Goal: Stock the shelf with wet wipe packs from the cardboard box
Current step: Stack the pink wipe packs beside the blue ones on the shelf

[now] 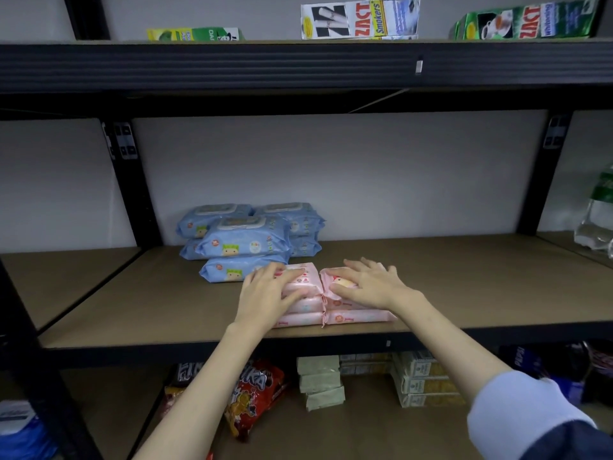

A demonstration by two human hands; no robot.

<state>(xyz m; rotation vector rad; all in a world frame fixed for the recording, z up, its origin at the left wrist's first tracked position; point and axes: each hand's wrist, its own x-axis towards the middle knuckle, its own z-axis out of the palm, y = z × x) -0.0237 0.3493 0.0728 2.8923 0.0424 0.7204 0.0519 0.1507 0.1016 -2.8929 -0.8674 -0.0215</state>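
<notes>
Both hands are pressing flat on two side-by-side stacks of pink wet wipe packs (326, 302) near the front edge of the middle shelf (464, 277), the left hand (270, 293) and right hand (370, 283) lying with fingers spread and relaxed, gripping nothing. They are probably squaring the stacks (the blue packs (245, 240) are sitting just behind); the cardboard box is lying out of view.

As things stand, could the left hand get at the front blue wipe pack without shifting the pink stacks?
Probably yes. The left hand rests on the left pink stack, and the front blue pack lies just beyond it, with nothing between them.
</notes>
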